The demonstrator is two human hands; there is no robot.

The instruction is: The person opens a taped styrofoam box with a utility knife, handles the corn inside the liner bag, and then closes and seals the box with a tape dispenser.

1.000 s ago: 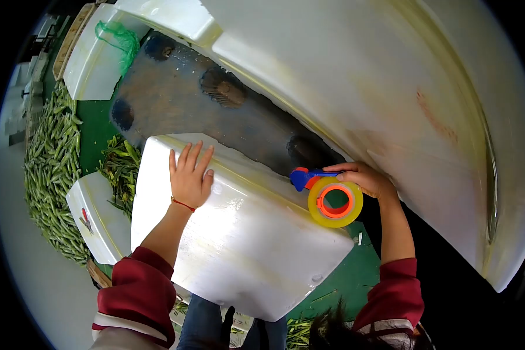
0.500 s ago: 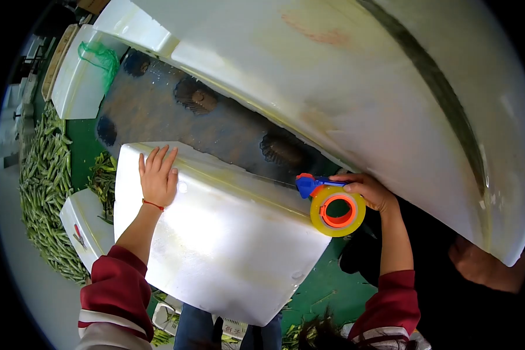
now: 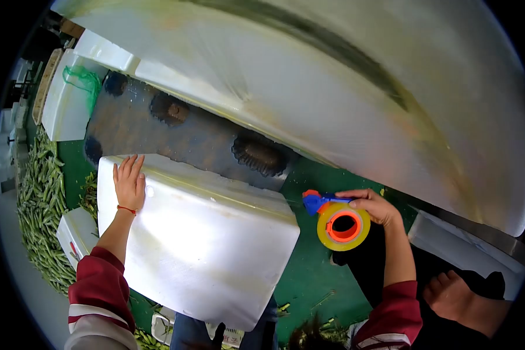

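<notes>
My left hand (image 3: 129, 185) lies with its fingers stretched out on the upper left corner of a closed white foam box (image 3: 204, 245), a red cord around its wrist. Yellowish clear tape runs along the box's far edge. In my right hand (image 3: 372, 205) is a blue and orange tape dispenser (image 3: 316, 203), gripped by its blue handle. It carries a thick roll of yellowish tape (image 3: 361, 233) on an orange core. The dispenser hangs just off the box's right end, over the green floor. A faint strip seems to link it to the box.
A stained metal surface (image 3: 198, 137) lies beyond the box. Large white foam boxes (image 3: 332, 99) loom above it. Green pods (image 3: 41, 216) are heaped at left, near a green net (image 3: 84, 81). Another person's hand (image 3: 446, 297) and dark clothing show at right.
My right hand has carried the tape dispenser off the box's right edge, leaving a gap. The view has shifted, so the box and my left hand appear farther left; that hand stays on the box.
</notes>
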